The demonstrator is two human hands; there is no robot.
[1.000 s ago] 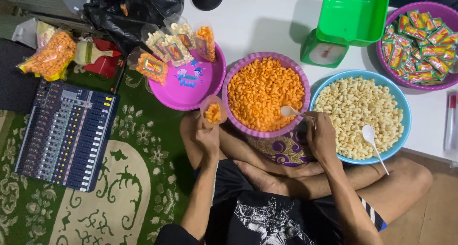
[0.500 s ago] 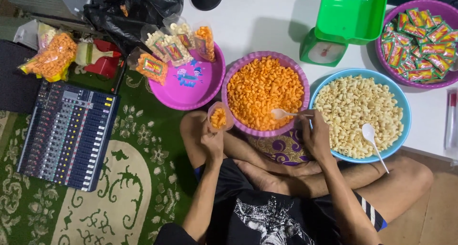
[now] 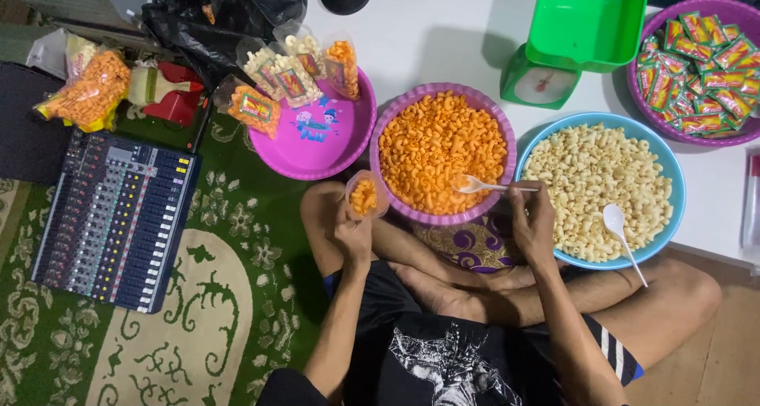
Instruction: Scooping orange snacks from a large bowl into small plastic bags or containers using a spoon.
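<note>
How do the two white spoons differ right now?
The spoon in the right hand is gripped, its bowl over the orange snacks in the purple basin. The other spoon lies loose, untouched, on the pale snacks in the blue bowl. Both are white plastic.

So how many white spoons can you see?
2. One white spoon is in the right hand, its bowl over the orange snacks in the purple bowl. The other spoon lies in the blue bowl of pale snacks.
</note>
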